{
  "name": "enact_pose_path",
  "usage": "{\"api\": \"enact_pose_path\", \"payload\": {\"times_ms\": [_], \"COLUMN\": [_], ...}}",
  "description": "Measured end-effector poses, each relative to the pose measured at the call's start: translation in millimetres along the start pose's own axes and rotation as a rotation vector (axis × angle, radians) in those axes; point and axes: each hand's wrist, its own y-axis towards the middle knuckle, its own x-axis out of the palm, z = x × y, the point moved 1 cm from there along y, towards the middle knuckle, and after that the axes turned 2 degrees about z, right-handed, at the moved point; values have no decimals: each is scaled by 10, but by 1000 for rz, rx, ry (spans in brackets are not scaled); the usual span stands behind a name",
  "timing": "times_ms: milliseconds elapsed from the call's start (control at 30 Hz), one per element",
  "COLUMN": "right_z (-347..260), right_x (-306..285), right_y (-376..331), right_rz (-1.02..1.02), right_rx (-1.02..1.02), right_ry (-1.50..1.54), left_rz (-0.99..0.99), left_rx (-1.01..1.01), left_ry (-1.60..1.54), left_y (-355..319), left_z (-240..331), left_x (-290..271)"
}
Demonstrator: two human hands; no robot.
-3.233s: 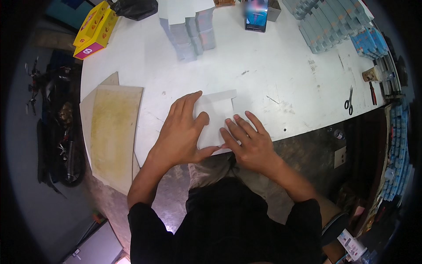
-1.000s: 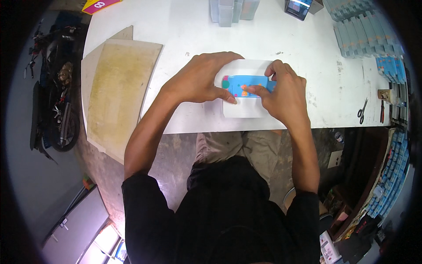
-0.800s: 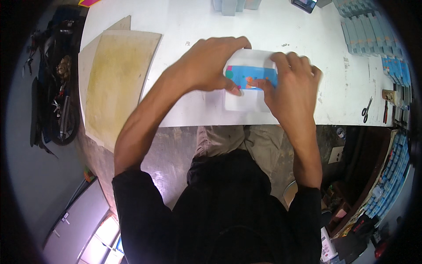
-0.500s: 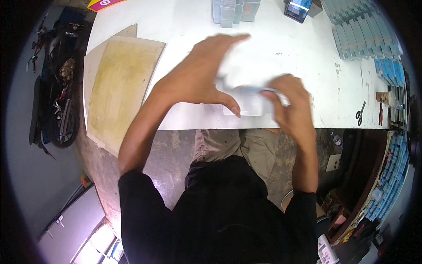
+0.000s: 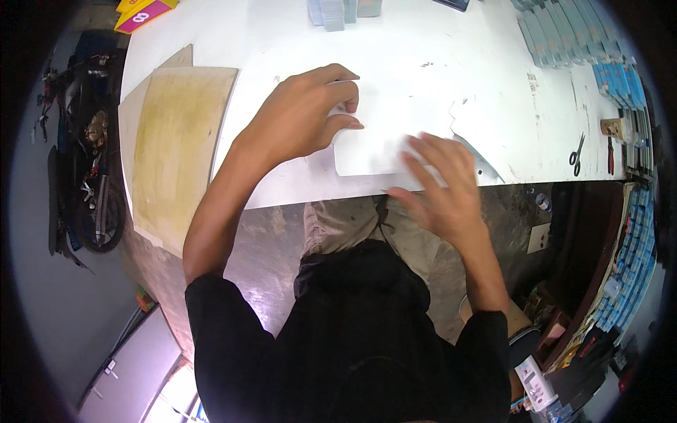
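A white sheet (image 5: pixel 363 156), paper or thin card, lies near the table's front edge between my hands. My left hand (image 5: pixel 303 109) is closed at its left side, fingers curled toward the thumb on the sheet's edge; the exact grip is partly hidden. My right hand (image 5: pixel 444 183), slightly blurred, spreads its fingers over the sheet's right end, with nothing visible in them. Just beyond the right hand, a thin grey pointed piece (image 5: pixel 482 159) rests on the table, partly covered by that hand.
Flat yellowish boards (image 5: pixel 182 127) lie on the white table's left (image 5: pixel 282 187). Grey-blue folded boxes (image 5: pixel 564 32) line the far right, with a clear-looking stack (image 5: pixel 335 13) at the back. Scissors (image 5: pixel 577 155) and a red-handled tool (image 5: pixel 611 156) lie right. A motorcycle (image 5: pixel 95 176) stands at left.
My left hand has gone from spread to closed at the sheet. The right hand has let go of a thin piece, moved down and opened. The view has shifted slightly.
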Motion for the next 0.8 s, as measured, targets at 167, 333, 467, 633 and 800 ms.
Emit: {"api": "enact_pose_path", "payload": {"times_ms": [167, 333, 467, 633, 800], "right_z": [23, -18, 11, 165, 334], "right_x": [222, 48, -76, 49, 157], "right_y": [151, 329, 551, 884, 938], "right_rz": [-97, -194, -317, -357, -87], "right_rx": [-117, -60, -42, 280, 309], "right_ry": [-47, -16, 64, -15, -243], "left_rz": [-13, 9, -48, -86, 137], "left_rx": [24, 214, 176, 84, 22], "left_ry": [-11, 79, 0, -259, -8], "left_y": [26, -54, -67, 136, 143], "left_z": [-11, 45, 47, -210, -407], "left_x": [-25, -103, -158, -173, -9]}}
